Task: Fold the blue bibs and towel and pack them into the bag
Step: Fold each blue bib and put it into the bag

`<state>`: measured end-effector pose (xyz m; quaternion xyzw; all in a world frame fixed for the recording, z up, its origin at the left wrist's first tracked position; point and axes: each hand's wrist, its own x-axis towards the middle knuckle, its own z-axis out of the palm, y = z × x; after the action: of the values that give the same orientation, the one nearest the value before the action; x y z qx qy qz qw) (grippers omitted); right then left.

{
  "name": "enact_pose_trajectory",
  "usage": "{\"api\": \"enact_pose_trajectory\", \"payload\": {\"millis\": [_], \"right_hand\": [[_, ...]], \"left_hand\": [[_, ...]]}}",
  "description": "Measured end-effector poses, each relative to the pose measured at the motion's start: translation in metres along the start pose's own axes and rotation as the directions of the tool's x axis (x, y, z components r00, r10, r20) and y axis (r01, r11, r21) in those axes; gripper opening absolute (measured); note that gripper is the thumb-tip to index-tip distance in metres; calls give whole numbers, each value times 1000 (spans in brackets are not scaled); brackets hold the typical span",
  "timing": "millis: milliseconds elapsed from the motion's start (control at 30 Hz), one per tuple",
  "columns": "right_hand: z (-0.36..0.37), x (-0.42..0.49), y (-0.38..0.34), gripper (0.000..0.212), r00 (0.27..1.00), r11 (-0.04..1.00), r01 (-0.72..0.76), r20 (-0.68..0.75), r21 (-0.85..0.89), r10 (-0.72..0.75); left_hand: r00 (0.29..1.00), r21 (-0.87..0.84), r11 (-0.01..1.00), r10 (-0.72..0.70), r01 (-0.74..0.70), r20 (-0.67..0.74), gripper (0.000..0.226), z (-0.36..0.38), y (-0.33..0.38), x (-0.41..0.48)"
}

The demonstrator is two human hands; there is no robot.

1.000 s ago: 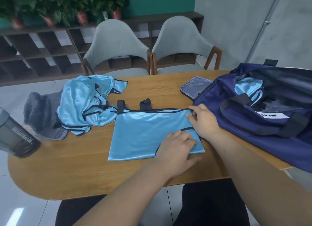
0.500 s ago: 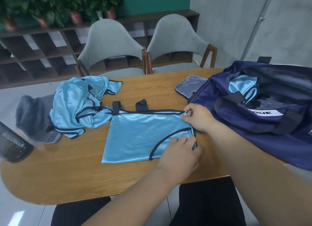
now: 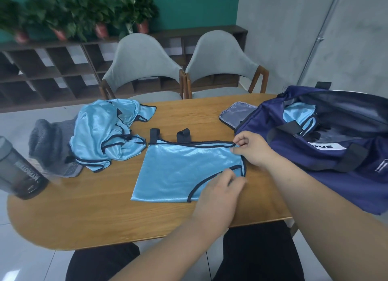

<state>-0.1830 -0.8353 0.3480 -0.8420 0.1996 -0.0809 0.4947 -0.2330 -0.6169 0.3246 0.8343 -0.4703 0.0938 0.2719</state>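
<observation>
The left hand lay on the near right part of the flat light-blue satin bib with dark trim. Its fingers were blurred, so I cannot tell if they pinched the cloth or only pressed on it. Just beyond it, the right hand pinched the dark trim at the far right corner of this bib between thumb and forefinger. The bib rested on the oval wooden surface, and the two hands covered part of its right edge.

To the right of the right hand stood the open navy blue fabric bag, cut off by the picture edge. Inside it another light-blue bib was visible, partly behind a dark strap; the deeper inside was dark and hard to make out. A white label on the bag showed only the letters "QUE".

Well to the left of both hands lay a crumpled heap of light-blue bibs, which hid part of the grey fluffy towel. A dark translucent bottle stood further left, blurred and cut off.
</observation>
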Motion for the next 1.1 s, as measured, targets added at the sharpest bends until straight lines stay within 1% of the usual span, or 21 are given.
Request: {"api": "enact_pose_trajectory", "payload": {"millis": [33,100,167,233,300,433,567,700,833,900,1000,1100], "right_hand": [[-1,-1,-4,28,999,995,-42,3,88,42],[2,-2,-14,30,990,945,-142,28,294,140],[7,-1,-27,32,977,891,-203,29,406,210],[14,1,-42,35,972,873,-220,22,435,234],[25,2,-61,36,973,869,-217,27,446,229],[59,3,-106,27,983,868,-170,23,467,180],[106,10,-137,23,989,887,-131,-1,443,147],[155,19,-149,23,987,930,-137,-36,340,158],[192,16,-156,17,990,978,-90,-88,186,108],[206,15,-155,15,989,987,-82,-108,139,97],[222,13,-149,19,989,988,-79,-110,134,94],[230,4,-139,21,993,983,-47,-99,177,66]], "left_hand": [[999,-72,997,-35,32,-41,36,-6,0,-1],[984,-182,981,-100,72,-150,27,-20,0,-3],[961,-294,950,-169,100,-220,22,-33,-1,-6],[934,-373,919,-239,129,-267,21,-47,-4,-9],[904,-404,900,-300,163,-305,21,-59,-9,-15],[838,-448,872,-387,197,-385,24,-80,-25,-29],[769,-522,813,-499,256,-399,27,-98,-43,-47],[716,-476,812,-550,337,-430,27,-110,-65,-67],[686,-439,766,-629,469,-365,26,-111,-93,-86],[673,-411,732,-672,543,-309,24,-111,-104,-94],[666,-319,706,-706,632,-243,17,-110,-120,-103],[651,-197,691,-722,695,-234,11,-111,-130,-110]]}}
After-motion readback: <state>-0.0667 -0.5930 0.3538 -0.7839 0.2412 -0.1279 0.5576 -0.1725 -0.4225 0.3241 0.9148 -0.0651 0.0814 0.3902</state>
